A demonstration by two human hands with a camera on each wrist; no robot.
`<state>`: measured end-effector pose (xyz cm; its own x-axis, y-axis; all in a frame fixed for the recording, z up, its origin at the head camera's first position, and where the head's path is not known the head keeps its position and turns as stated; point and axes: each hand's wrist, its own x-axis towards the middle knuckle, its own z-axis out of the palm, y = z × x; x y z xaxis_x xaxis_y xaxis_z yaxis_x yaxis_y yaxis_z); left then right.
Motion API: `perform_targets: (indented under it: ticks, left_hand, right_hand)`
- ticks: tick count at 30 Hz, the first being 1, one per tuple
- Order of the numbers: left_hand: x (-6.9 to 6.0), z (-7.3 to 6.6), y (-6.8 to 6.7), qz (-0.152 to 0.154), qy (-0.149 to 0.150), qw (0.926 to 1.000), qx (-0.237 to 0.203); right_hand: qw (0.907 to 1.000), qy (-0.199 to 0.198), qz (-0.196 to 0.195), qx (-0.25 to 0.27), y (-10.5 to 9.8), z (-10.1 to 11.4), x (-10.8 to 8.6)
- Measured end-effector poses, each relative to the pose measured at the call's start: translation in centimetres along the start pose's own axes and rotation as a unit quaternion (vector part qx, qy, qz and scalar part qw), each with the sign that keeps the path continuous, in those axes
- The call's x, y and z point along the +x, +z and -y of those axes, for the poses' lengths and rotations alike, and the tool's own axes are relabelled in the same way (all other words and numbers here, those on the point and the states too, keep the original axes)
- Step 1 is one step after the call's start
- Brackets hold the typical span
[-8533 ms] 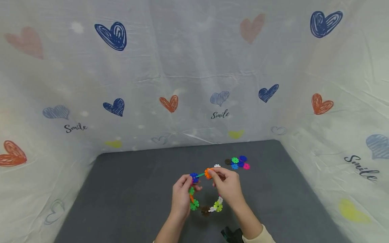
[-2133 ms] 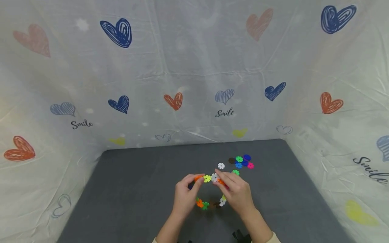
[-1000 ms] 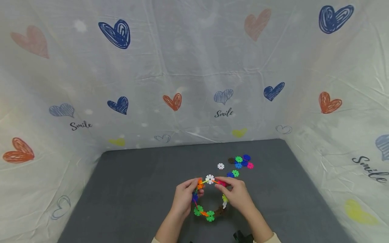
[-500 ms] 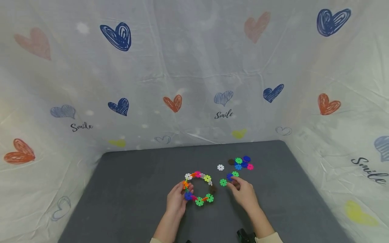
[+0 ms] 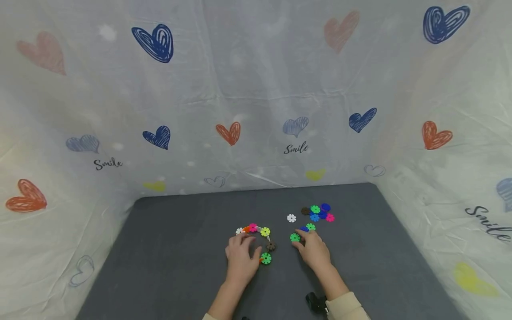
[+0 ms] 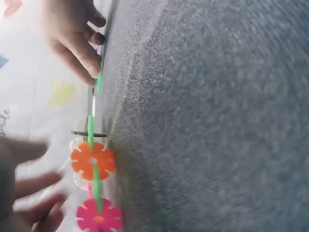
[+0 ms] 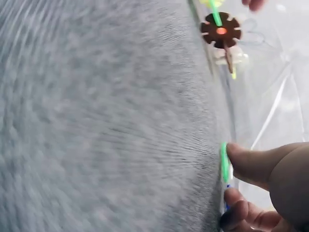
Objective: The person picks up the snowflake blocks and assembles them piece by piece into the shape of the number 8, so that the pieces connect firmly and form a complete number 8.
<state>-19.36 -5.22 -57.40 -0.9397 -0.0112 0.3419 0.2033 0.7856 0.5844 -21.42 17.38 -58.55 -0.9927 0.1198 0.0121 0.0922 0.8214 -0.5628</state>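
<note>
Green disc [image 5: 294, 237] pinched in R hand [image 5: 315, 252], palm dn; L hand [image 5: 242, 258] spread loose, empty, nr linked ring [image 5: 265, 231].

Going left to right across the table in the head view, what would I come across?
Left hand, linked yellow disc, lone white disc, right hand, the cluster's pink disc. Pieces that overlap in the order are left out.
</note>
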Motion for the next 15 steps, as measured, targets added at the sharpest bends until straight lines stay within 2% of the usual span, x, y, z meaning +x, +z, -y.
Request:
perform_targets:
  ticks: [2,4,6,7,8,10,12,13,14,15]
  left_hand:
    - [-0.2,-0.6,0.3,0.076,0.032,0.9952,0.053]
    - [-0.3,-1.1,0.7,0.137,0.041,0.9839,0.107]
    - [-0.4,-1.3,1.0,0.170,0.038,0.9748,0.139]
    - [-0.4,-1.4,1.1,0.174,0.036,0.9734,0.145]
    - [-0.4,-1.5,1.2,0.171,0.032,0.9752,0.136]
    - [-0.2,-1.6,1.0,0.158,0.017,0.9836,0.085]
    - [0.0,-1.9,0.4,0.152,0.001,0.9884,-0.001]
    - [0.2,-2.0,0.0,0.154,-0.004,0.9866,-0.053]
    - [0.4,-2.3,-0.4,0.163,-0.013,0.9801,-0.112]
    - [0.6,-2.5,-0.8,0.176,-0.019,0.9700,-0.166]
  right_hand:
    - [0.9999,0.000,-0.002,-0.016,0.0,0.1,0.0]
    - [0.9997,0.002,-0.001,-0.022,-0.1,0.2,-0.1]
    - [0.9998,0.003,0.009,-0.017,-0.3,0.2,-0.1]
    - [0.9998,0.004,0.015,-0.010,-0.4,0.2,-0.2]
    - [0.9997,0.005,0.023,0.000,-0.5,0.2,-0.3]
    - [0.9991,-0.001,0.031,0.028,-0.9,0.4,-0.6]
    - [0.9968,-0.010,0.026,0.075,-1.5,0.7,-0.9]
    - [0.9939,-0.017,0.018,0.107,-2.0,0.9,-1.2]
    - [0.9893,-0.024,0.008,0.144,-2.5,1.2,-1.5]
    - [0.9820,-0.032,-0.002,0.186,-3.0,1.5,-1.8]
